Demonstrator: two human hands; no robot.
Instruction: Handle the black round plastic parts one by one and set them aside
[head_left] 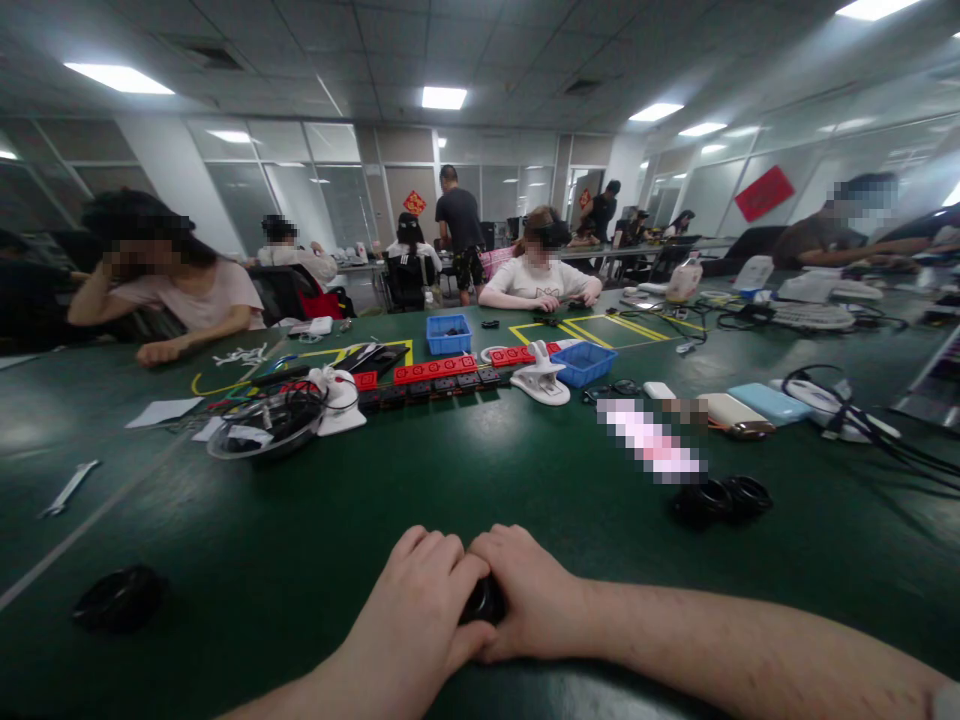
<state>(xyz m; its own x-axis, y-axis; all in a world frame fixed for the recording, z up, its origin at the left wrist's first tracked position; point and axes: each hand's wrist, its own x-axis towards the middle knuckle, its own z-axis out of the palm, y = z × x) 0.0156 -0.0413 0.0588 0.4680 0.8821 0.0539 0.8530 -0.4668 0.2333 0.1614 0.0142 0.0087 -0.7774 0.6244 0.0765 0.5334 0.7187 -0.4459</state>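
Observation:
My left hand (420, 610) and my right hand (529, 590) meet near the front edge of the green table (465, 480). Both are closed around a small black round part (484, 603) held between them, most of it hidden by the fingers. A pair of black rings (724, 497) lies to the right, a little farther away. A black disc (120, 597) lies on the table to my left.
Red and black power strips (435, 380), two blue bins (448, 334), a clear bowl of cables (262, 425), a white clamp stand (544, 378), phones (739, 412) and a wrench (67, 488) lie farther out. Several people sit around the table.

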